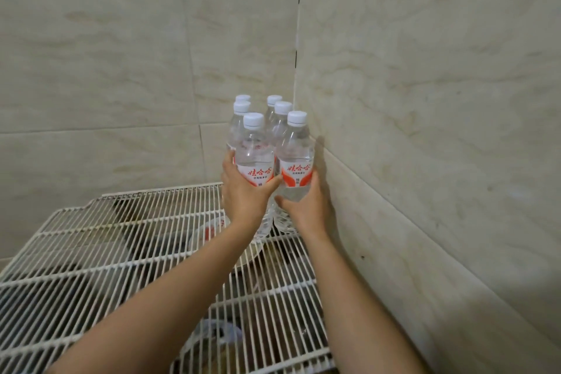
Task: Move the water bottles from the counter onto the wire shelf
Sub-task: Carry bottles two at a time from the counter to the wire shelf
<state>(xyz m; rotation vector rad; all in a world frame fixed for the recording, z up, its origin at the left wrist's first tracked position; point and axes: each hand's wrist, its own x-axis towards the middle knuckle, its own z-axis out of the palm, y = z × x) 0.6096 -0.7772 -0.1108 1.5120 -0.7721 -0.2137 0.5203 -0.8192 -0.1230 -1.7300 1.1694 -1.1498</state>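
White wire shelf (91,252) already carries six water bottles (267,143) at its two o'clock corner by the tiled wall (425,100), left hand (243,191) and right hand (306,206) each gripping a front bottle, so the move looks nearly finished, though the counter is out of view.

- Six clear plastic water bottles (296,158) with white caps and red labels
- One white wire shelf (121,252)
- Two bare hands: left hand (243,191), right hand (306,206)
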